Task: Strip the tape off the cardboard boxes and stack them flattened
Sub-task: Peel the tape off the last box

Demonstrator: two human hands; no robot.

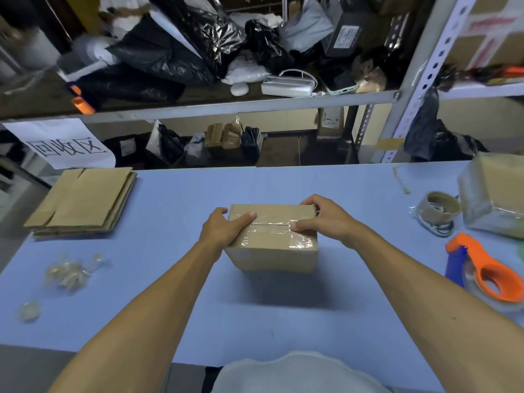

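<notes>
A small closed cardboard box stands in the middle of the blue table, clear tape running along its top seam. My left hand grips the box's left side, thumb laid on the taped top. My right hand holds the right far corner, its thumb pressing on the tape's right end. A stack of flattened cardboard lies at the table's far left.
Crumpled tape scraps lie at the near left. On the right are a tape roll, an orange and blue tape dispenser and a plastic-wrapped box. Metal shelving full of bags stands behind the table.
</notes>
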